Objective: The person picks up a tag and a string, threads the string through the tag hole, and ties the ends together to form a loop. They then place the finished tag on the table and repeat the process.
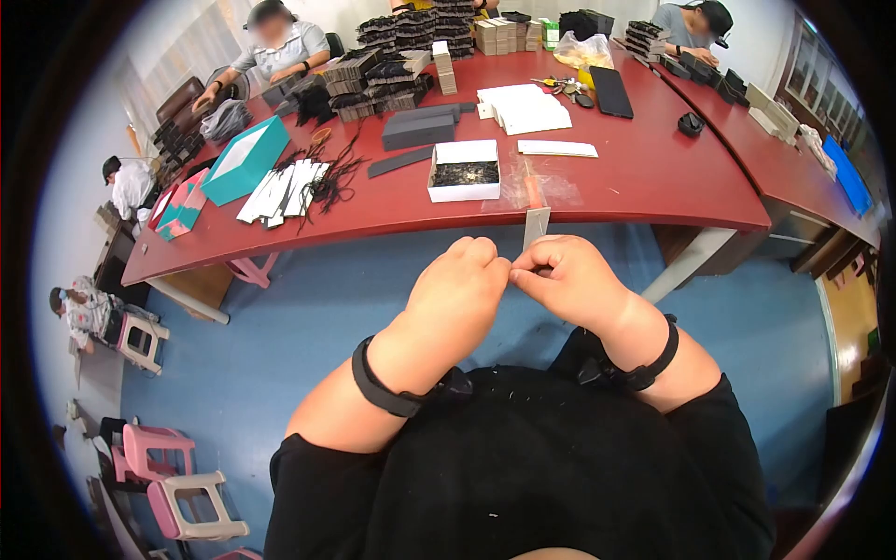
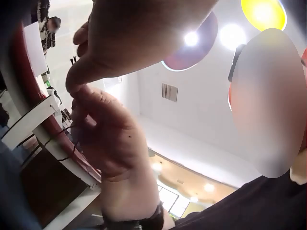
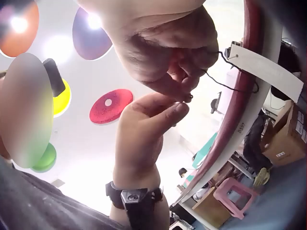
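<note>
My two hands meet fingertip to fingertip over my lap, just short of the red table's (image 1: 653,187) front edge. My right hand (image 1: 534,271) pinches a narrow white paper tag (image 1: 536,227) that stands up above its curled fingers. A thin black string (image 3: 225,85) runs from the tag (image 3: 266,69) back into those fingers. The thumb and forefinger of my left hand (image 1: 501,271) pinch the string's end against the right fingertips (image 3: 184,91). In the left wrist view the left hand (image 2: 79,79) hangs curled above the right hand (image 2: 105,134).
On the table stand a white box of black strings (image 1: 464,171), a clear plastic bag (image 1: 537,187), a teal box (image 1: 245,159), fanned white tags (image 1: 285,191), stacks of black tags (image 1: 383,84) and a dark tablet (image 1: 611,91). Other people sit around it. Pink stools (image 1: 159,457) stand on the blue floor at left.
</note>
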Motion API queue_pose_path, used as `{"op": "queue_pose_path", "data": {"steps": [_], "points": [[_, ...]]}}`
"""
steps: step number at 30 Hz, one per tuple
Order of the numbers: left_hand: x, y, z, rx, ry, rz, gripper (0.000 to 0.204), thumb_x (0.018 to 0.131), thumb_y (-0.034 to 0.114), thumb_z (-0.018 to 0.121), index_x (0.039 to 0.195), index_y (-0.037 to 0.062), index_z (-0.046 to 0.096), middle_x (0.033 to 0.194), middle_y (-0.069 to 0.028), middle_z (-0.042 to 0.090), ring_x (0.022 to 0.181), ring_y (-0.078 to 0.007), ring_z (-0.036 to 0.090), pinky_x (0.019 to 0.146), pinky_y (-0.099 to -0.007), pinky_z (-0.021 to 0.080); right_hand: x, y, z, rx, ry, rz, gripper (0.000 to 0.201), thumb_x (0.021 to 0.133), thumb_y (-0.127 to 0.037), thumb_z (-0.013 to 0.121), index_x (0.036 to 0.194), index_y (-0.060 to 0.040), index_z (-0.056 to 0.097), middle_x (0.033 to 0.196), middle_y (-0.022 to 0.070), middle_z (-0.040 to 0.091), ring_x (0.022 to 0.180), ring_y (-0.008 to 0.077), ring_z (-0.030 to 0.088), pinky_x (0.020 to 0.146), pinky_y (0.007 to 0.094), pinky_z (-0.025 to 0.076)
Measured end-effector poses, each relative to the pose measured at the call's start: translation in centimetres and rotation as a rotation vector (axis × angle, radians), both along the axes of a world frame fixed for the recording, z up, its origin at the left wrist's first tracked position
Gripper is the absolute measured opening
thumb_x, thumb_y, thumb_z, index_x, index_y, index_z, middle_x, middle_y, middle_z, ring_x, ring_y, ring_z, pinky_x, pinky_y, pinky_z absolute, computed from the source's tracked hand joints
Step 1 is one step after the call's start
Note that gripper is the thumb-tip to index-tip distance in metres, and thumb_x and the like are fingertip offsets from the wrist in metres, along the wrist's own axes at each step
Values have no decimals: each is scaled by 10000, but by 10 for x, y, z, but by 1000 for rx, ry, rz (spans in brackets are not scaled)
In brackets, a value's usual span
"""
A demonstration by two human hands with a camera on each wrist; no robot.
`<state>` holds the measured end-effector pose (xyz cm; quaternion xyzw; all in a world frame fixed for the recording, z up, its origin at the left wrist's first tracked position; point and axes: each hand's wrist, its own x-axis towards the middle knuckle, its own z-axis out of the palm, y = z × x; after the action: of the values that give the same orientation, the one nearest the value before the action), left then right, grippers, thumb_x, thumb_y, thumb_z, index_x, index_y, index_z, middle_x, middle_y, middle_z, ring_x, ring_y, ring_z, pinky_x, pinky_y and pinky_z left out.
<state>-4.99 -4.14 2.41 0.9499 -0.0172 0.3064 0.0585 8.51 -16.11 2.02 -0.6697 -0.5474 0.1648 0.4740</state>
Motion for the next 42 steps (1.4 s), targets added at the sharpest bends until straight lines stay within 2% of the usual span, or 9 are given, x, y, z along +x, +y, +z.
{"op": "queue_pose_path", "data": {"steps": [6,9,11,15,19,28,31,36,42], "points": [[6,13,2,-203,187,59,83,709,53,670,782,19,650,720,-83,584,649,-251,563,620,-327,474,12,10,-2,357,-748,24,126,702,-112,691,672,-33,597,674,89,543,655,288,538,643,373,462],[6,26,2,-744,398,95,70,784,63,660,752,6,634,713,-65,614,566,-176,563,554,-286,456,16,13,-6,522,-741,50,145,696,-122,712,686,-47,588,675,78,547,620,256,520,611,347,455],[13,46,-30,-1746,288,-473,63,776,62,674,782,8,642,689,-72,612,607,-170,580,570,-316,463,14,12,-9,533,-558,7,132,701,-101,712,710,-46,592,670,75,546,614,244,517,597,330,448],[29,21,-46,-1982,-71,-959,50,803,77,663,780,37,645,784,-40,608,665,-139,551,626,-259,424,0,19,-20,550,-15,-92,103,719,-31,702,750,-41,604,671,66,560,601,204,519,565,290,429],[30,10,-42,-2112,-224,-863,67,831,105,640,836,38,642,804,-31,602,679,-121,537,637,-242,405,2,27,-25,718,-66,-17,79,746,-9,692,783,-28,625,706,58,568,617,145,519,553,252,410],[30,4,-45,-2149,-307,-721,93,855,130,624,864,39,640,820,-43,616,714,-107,532,651,-241,411,-5,30,-28,726,-338,-132,111,736,-21,675,843,-30,647,729,81,588,689,211,573,612,299,454],[38,1,-48,-1964,-487,-656,45,845,72,626,861,32,639,843,-42,593,750,-113,540,687,-248,432,-17,28,-28,631,-138,-113,80,808,-76,641,864,-19,648,748,63,591,697,166,569,625,287,452],[35,12,-58,-1171,-599,-457,135,748,-83,677,829,16,635,894,-51,561,817,-132,543,702,-237,458,-6,34,-44,382,1250,382,114,890,-114,581,877,-12,631,792,0,576,707,82,498,644,239,407],[25,9,-47,-1141,-518,-486,142,778,-102,621,877,0,602,900,-63,574,849,-137,555,740,-250,467,-5,32,-38,474,988,311,63,841,-77,631,857,-17,640,780,5,581,679,68,488,615,216,394]]}}
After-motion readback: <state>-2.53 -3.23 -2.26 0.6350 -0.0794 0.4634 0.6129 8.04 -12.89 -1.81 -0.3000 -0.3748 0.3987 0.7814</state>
